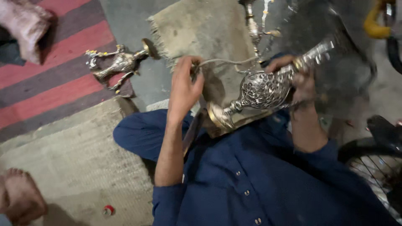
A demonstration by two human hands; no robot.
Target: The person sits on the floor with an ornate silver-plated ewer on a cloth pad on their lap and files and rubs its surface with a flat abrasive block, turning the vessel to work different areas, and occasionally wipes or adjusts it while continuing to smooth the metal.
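Observation:
An ornate silver-coloured metal vessel [264, 90] with a pierced bulbous body, a long neck and a brass foot lies across my lap. My right hand [299, 79] grips its neck near the top. My left hand [184, 86] is closed around a thin curved metal handle or wire [222, 62] that runs toward the vessel's body. A flat board or pad [234, 119] lies under the vessel on my blue garment.
A brass figurine piece [119, 65] lies on the red and grey striped mat [50, 83]. A beige mat [201, 29] holds another metal stand [253, 25]. A bicycle wheel [372, 167] is at right, another person's bare foot [19, 196] at lower left, a small red cap [109, 210] nearby.

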